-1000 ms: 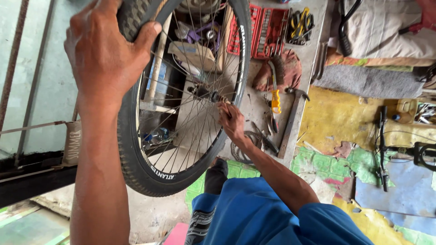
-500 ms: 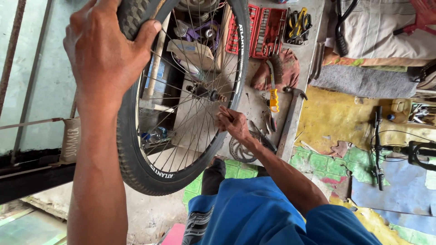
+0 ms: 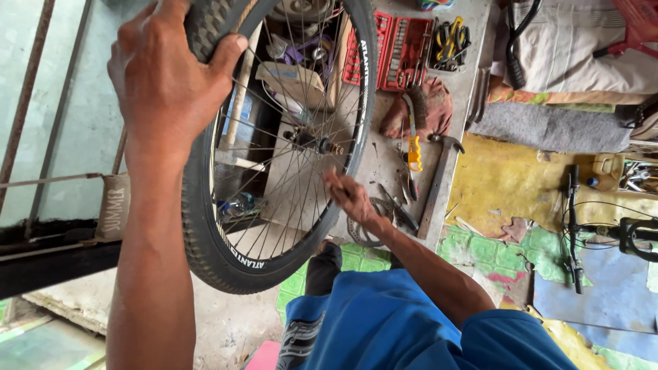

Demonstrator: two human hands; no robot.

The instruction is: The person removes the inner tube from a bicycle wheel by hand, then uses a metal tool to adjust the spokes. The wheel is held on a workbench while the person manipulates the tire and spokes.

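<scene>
Bicycle wheel (image 3: 274,144) — left hand (image 3: 161,75) fingers clamped around its tyre; right hand (image 3: 349,195) fingers loosely curled, touching spokes.

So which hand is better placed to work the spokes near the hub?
Probably the right hand: it is free, fingers at the spokes just below the hub. The left hand is busy gripping the tyre.

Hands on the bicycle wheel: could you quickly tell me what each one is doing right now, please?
Left hand: closed on the tyre at the top of the bicycle wheel.
Right hand: open, fingers at the spokes, gripping nothing.
</scene>
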